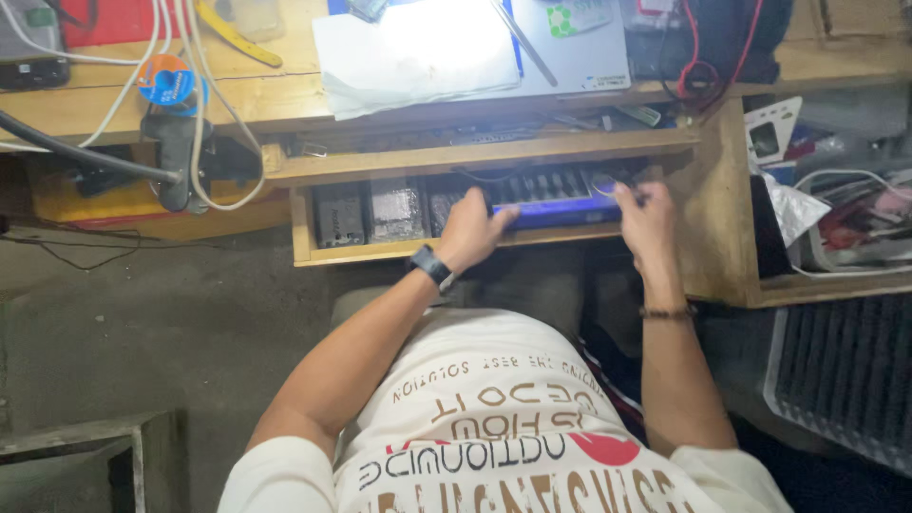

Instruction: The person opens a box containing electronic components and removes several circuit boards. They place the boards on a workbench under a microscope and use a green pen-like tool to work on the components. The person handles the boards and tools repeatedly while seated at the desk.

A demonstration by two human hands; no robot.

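The person sits at a wooden workbench (285,100) and has both hands inside the open drawer (380,252) under the bench top. In this drawer lies a long blue case (556,195) with a row of dark slots, placed across the drawer at about 1 o'clock from the person's chest.

The left hand (470,231) is at the left end of the blue case. Its fingers are bent and closed over the near edge of the case, so it seems to grip it; a dark wristwatch (432,266) is on this wrist. The right hand (641,217) is at the right end of the case, fingers half curled and touching it; how firmly it holds, I cannot tell, because the fingertips are in shadow. A thin bracelet (668,312) is on the right wrist.

At 9 o'clock from the left hand, in the same drawer, sit dark boxes (340,218) and a grey block (396,211).

On the bench top, at 12 o'clock, lies a white sheet (418,47) under strong light, partly over a grey laptop (579,52). At 10 o'clock there is a blue solder spool (166,81) and white cables (195,123). At 3 o'clock an open shelf (836,218) is full of mixed packages and wires.
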